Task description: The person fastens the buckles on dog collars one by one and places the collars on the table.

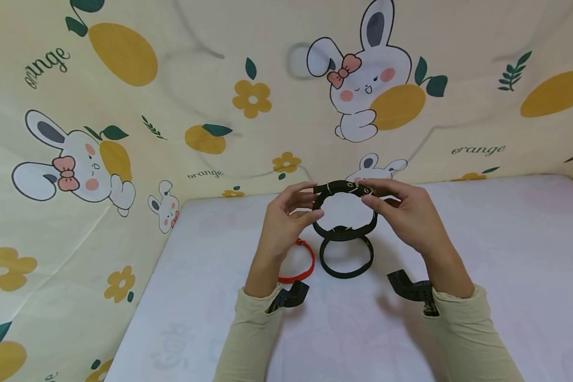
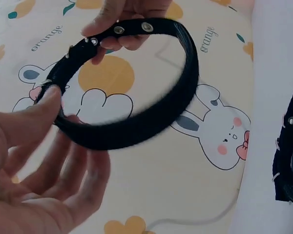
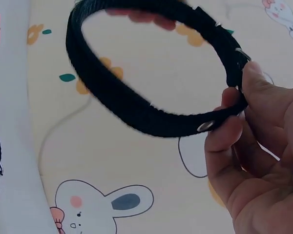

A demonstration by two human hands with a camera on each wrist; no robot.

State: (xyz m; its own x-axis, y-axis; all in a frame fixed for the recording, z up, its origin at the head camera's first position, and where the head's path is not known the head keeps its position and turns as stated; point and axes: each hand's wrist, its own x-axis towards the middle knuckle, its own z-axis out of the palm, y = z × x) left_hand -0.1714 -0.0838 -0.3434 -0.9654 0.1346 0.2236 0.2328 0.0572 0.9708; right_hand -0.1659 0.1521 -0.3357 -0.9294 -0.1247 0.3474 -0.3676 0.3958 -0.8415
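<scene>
Both hands hold a black collar (image 1: 342,233) with metal eyelets, bent into a closed loop above the table. My left hand (image 1: 286,217) pinches its left side; in the left wrist view, the thumb (image 2: 51,105) lies on the band and the other fingers curl below. At the upper right of the loop, my right hand (image 1: 408,212) grips the band between thumb and fingers, close to a metal ring and an eyelet (image 3: 205,126). A second black collar (image 1: 346,275) lies looped on the table just below the held one. Beside it is a red collar (image 1: 312,261), partly hidden by my left hand.
The white tabletop (image 1: 196,313) meets a cream cloth (image 1: 277,48) printed with rabbits and oranges at the back and left. Black mounts (image 1: 406,286) are strapped at both wrists, over the cuffs of beige sleeves (image 1: 463,334).
</scene>
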